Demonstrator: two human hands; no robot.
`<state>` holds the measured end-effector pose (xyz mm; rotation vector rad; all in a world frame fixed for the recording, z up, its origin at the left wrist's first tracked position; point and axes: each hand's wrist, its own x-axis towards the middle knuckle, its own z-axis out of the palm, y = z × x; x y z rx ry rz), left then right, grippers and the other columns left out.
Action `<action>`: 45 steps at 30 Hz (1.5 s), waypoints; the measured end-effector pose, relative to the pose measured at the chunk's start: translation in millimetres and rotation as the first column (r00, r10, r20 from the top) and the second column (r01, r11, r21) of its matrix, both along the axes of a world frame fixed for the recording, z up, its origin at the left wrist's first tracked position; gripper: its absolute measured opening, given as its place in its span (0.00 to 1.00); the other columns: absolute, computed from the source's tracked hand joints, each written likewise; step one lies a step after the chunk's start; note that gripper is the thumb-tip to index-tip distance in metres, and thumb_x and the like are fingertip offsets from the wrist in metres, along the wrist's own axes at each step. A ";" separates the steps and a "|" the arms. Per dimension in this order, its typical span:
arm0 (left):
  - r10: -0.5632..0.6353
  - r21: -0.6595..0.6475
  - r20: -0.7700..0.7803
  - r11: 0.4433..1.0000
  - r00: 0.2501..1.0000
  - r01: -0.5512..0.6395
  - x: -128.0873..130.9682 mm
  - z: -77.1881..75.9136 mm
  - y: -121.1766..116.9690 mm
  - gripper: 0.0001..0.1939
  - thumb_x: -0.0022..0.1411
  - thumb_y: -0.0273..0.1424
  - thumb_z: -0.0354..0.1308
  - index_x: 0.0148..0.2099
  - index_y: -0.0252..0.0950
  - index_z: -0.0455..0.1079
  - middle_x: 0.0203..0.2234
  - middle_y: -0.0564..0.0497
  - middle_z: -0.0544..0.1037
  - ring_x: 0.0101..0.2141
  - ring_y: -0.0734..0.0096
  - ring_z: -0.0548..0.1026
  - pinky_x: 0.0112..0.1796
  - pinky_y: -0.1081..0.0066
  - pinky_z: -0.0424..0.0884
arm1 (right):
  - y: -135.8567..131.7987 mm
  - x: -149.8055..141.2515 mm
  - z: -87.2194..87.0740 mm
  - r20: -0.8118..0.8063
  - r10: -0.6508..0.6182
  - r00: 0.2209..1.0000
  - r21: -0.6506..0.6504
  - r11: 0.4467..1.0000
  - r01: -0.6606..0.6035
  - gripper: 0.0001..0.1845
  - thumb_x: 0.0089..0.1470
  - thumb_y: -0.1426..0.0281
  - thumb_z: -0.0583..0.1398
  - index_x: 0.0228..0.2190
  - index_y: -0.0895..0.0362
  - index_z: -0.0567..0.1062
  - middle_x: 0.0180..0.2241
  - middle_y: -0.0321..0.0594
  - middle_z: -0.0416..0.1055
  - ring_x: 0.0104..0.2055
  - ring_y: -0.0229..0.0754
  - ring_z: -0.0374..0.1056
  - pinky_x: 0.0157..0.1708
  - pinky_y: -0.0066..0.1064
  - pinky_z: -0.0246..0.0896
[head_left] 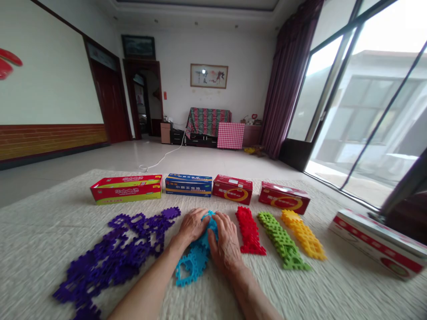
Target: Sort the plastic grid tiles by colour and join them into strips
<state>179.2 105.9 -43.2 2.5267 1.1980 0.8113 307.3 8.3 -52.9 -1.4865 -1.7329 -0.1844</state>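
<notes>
Both my hands rest on a strip of light blue interlocking plastic pieces (196, 262), bunching its far end between them. My left hand (192, 224) grips it from the left and my right hand (225, 242) from the right, hiding that end. To the left lies a wide sprawl of purple interlocking pieces (116, 253), close to my left wrist. On the right sit separate strips: red pieces (249, 231) nearest my right hand, then green pieces (283, 242) and yellow pieces (303, 235). All of them lie on a cream woven rug (43, 231).
Along the far side stand a red-and-yellow box (126, 189), a blue box (188, 185) and two red boxes (232, 189) (283, 198). A larger white-and-red box (378, 243) lies at the right. Beyond the rug is a tiled floor (100, 160) with a white cable (163, 155).
</notes>
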 end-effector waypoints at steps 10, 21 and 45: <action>-0.098 -0.067 0.134 0.992 0.986 0.108 2.1 0.6 -2.3 0.19 0.65 0.39 0.46 0.45 0.39 0.76 0.45 0.47 0.79 0.48 0.61 0.73 0.53 0.63 0.64 | -7.9 -0.1 1.2 -0.133 0.007 0.991 -0.003 1.000 -0.008 0.16 0.59 0.67 0.53 0.49 0.54 0.68 0.52 0.46 0.68 0.55 0.48 0.63 0.54 0.44 0.59; 0.103 -0.343 0.565 0.932 0.819 0.120 -0.7 8.8 -5.0 0.21 0.64 0.44 0.47 0.49 0.40 0.75 0.47 0.47 0.79 0.50 0.60 0.74 0.53 0.65 0.67 | 45.5 23.7 58.3 -0.123 0.133 0.983 -0.392 0.904 -0.171 0.15 0.58 0.66 0.53 0.44 0.56 0.73 0.46 0.46 0.74 0.48 0.47 0.70 0.48 0.36 0.63; 0.245 -0.585 0.684 0.747 0.688 0.316 -11.1 9.6 8.3 0.25 0.61 0.48 0.49 0.44 0.33 0.74 0.38 0.43 0.81 0.41 0.60 0.78 0.41 0.65 0.72 | 40.9 32.5 62.7 -0.103 0.358 0.928 -0.500 0.788 -0.359 0.13 0.55 0.65 0.57 0.41 0.51 0.78 0.39 0.39 0.78 0.40 0.44 0.73 0.39 0.30 0.67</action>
